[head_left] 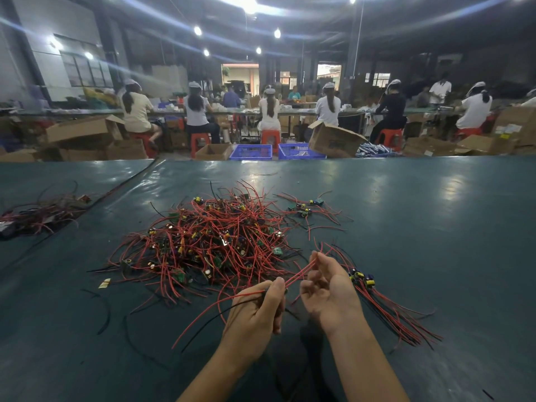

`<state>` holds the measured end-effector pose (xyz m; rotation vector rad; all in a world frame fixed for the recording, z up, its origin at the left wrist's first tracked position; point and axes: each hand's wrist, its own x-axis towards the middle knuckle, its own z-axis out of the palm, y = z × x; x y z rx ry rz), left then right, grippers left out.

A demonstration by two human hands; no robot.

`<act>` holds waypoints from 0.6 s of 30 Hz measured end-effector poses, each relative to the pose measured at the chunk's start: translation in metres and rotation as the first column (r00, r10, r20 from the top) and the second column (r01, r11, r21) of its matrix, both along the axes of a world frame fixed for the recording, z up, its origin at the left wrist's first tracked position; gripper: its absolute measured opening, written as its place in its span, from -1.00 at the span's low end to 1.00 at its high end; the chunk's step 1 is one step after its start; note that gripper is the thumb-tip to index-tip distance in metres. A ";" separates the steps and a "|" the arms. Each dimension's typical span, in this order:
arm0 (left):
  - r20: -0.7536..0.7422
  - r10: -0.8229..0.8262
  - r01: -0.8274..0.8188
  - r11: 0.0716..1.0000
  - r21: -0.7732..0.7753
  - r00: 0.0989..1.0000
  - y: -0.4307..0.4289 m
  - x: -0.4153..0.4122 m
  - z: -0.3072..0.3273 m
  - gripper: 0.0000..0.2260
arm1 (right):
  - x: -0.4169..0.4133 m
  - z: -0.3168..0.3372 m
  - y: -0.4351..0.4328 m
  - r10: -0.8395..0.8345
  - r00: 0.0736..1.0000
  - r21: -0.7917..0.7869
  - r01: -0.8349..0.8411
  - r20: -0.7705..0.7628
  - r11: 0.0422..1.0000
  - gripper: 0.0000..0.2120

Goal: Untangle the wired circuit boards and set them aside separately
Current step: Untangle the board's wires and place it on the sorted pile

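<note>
Standing at the long green table (435, 213), you see two bare arms reach up from the bottom edge of the frame. The left hand (255, 310), lower centre, pinches a strand of red wires (298, 274) between thumb and curled fingers; more red and black leads trail down and left from that grip. What may be a small dark board sits under the thumb, too hidden to be sure of. The right hand (329, 291), just beside it, lies palm up with its fingers curled in, the tips closed on the upper end of the same wires, which stretch taut between the two hands.

Just above the hands, mid-frame, lies the tangled pile (208, 239) of wired circuit boards, red leads spilling out on all sides. A sorted bunch (385, 311) lies at lower right, touching the right wrist's outer side, its wires roughly parallel. A small group (304, 208) of boards sits apart at the pile's upper right, and another heap (40, 216) rests at far left.

Across the upper frame, workers (269, 107) sit on red stools (269, 137) among cardboard boxes (333, 139) and blue crates (251, 152).
</note>
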<state>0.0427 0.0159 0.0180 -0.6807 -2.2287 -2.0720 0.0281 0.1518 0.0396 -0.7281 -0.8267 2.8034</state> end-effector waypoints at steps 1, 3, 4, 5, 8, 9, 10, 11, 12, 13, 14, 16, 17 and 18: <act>-0.010 -0.006 0.006 1.000 -0.001 1.000 0.000 0.000 -0.001 -0.58 | 0.000 0.000 0.002 0.001 1.000 -0.003 -0.001 -0.009 1.000 -0.87; -0.016 -0.017 0.018 1.000 0.007 1.000 0.000 0.001 0.000 -0.59 | 0.001 -0.001 0.004 0.012 0.999 -0.011 -0.012 -0.033 1.000 -0.87; -0.019 -0.023 0.023 1.000 0.011 1.000 0.000 0.001 0.000 -0.59 | 0.001 -0.001 0.005 0.022 0.999 -0.022 -0.023 -0.047 0.999 -0.87; -0.022 -0.025 0.025 1.000 0.011 0.999 0.000 0.001 0.001 -0.58 | 0.002 -0.002 0.005 0.034 0.998 -0.039 -0.036 -0.059 0.999 -0.86; -0.012 -0.037 0.038 0.999 0.036 0.999 -0.001 -0.001 0.001 -0.52 | 0.002 -0.002 0.004 0.049 0.993 -0.106 -0.060 -0.103 0.993 -0.88; 0.004 -0.039 0.039 0.997 0.061 0.999 -0.002 -0.001 0.001 -0.52 | 0.001 -0.002 0.004 0.045 0.992 -0.136 -0.061 -0.116 0.989 -0.88; 0.027 -0.042 0.040 0.995 0.094 0.999 -0.002 -0.001 0.001 -0.54 | 0.002 -0.002 0.004 0.041 0.991 -0.170 -0.063 -0.127 0.983 -0.87; 0.053 -0.044 0.038 0.992 0.122 0.998 -0.002 -0.002 0.002 -0.55 | 0.003 -0.002 0.004 0.038 0.990 -0.200 -0.065 -0.137 0.978 -0.86; 0.078 -0.045 0.033 0.989 0.147 0.996 -0.002 -0.001 0.002 -0.54 | 0.004 -0.001 0.003 0.034 0.988 -0.220 -0.067 -0.149 0.973 -0.87; 0.103 -0.046 0.027 0.984 0.176 0.994 -0.002 -0.001 0.003 -0.55 | 0.005 -0.001 0.002 0.029 0.986 -0.221 -0.066 -0.163 0.973 -0.88; 0.126 -0.045 0.017 0.977 0.214 0.991 -0.002 -0.001 0.004 -0.58 | 0.007 0.000 0.000 0.025 0.984 -0.197 -0.060 -0.174 0.978 -0.90; 0.166 -0.034 -0.016 0.957 0.289 0.986 -0.004 -0.002 0.005 -0.63 | 0.010 0.000 -0.006 0.039 0.982 -0.066 -0.052 -0.182 0.996 -0.88; 0.180 -0.026 -0.032 0.949 0.314 0.983 -0.006 -0.003 0.006 -0.64 | 0.011 0.000 -0.009 0.065 0.982 0.029 -0.061 -0.177 0.998 -0.84; 0.192 -0.017 -0.048 0.943 0.330 0.981 -0.007 -0.004 0.007 -0.65 | 0.014 0.000 -0.014 0.104 0.980 0.137 -0.081 -0.168 0.987 -0.77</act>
